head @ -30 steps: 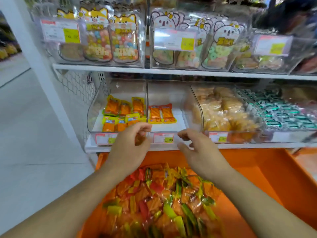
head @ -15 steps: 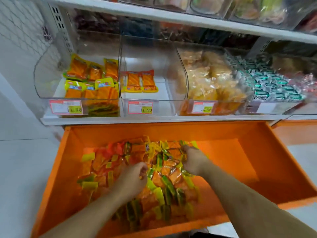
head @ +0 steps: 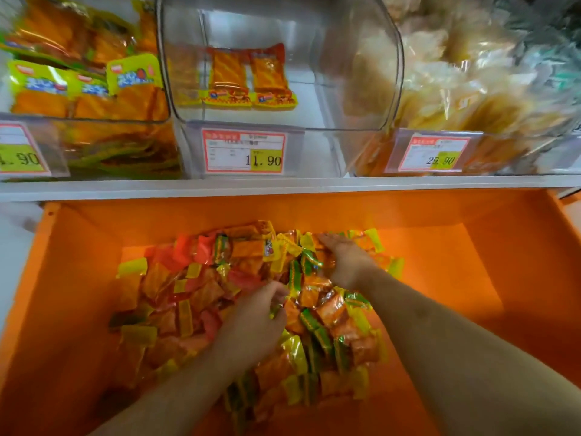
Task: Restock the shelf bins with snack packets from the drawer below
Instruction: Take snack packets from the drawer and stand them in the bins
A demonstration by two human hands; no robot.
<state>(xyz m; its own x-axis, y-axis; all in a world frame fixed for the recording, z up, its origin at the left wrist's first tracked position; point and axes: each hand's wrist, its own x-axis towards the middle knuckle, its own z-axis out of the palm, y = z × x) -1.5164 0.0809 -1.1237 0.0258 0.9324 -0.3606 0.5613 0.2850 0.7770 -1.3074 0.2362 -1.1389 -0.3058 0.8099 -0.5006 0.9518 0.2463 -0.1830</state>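
The orange drawer (head: 490, 278) stands pulled out below the shelf, with a heap of orange, yellow and green snack packets (head: 195, 297) in it. My left hand (head: 251, 325) is down in the middle of the heap, its fingers curled round a few packets. At the far side of the heap my right hand (head: 344, 261) lies palm down with its fingers stretched over the packets. Above, the middle clear shelf bin (head: 314, 89) holds only two orange packets (head: 251, 77).
The left bin (head: 41, 121) is partly filled with yellow-topped orange packets. The bin to the right (head: 534, 152) is full of pale wrapped snacks. The white shelf edge (head: 283, 184) runs just above the drawer's back wall. Price tags (head: 243, 151) front each bin.
Both hands came down from the shelf edge into the drawer heap. The view has moved closer and lower. My left hand has dug further into the packets.
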